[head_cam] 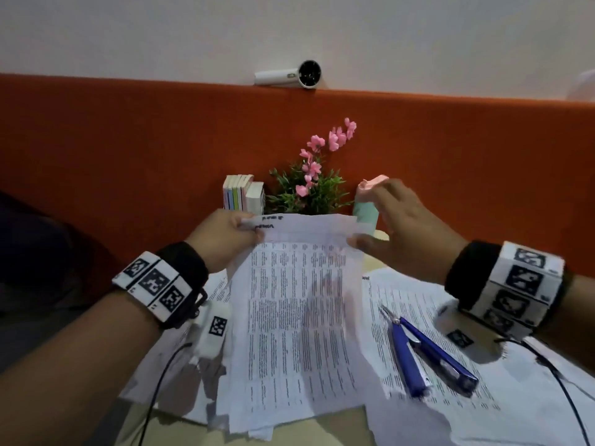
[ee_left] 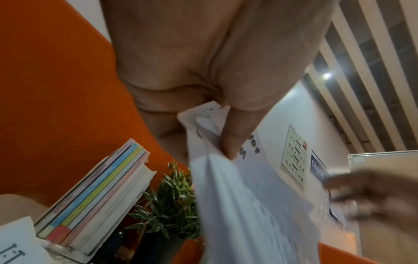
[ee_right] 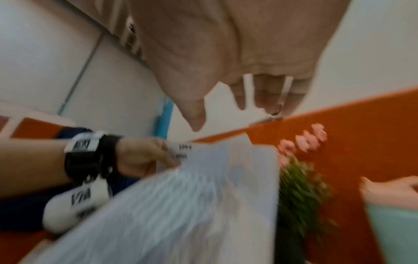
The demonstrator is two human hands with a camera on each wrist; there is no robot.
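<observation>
Against orange partition (head_cam: pixel 128 156), beige desk (head_cam: pixel 338 424) strewn with pages (head_cam: pixel 418 317). Raised sheet (head_cam: pixel 296 300) pinched by left hand (head_cam: pixel 222 239), right hand (head_cam: pixel 409 230) loose-fingered; print unreadable

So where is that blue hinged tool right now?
In the head view the blue tool lies on a printed sheet on the right, near the right wrist, beside the paper stack the left hand grips.
</observation>
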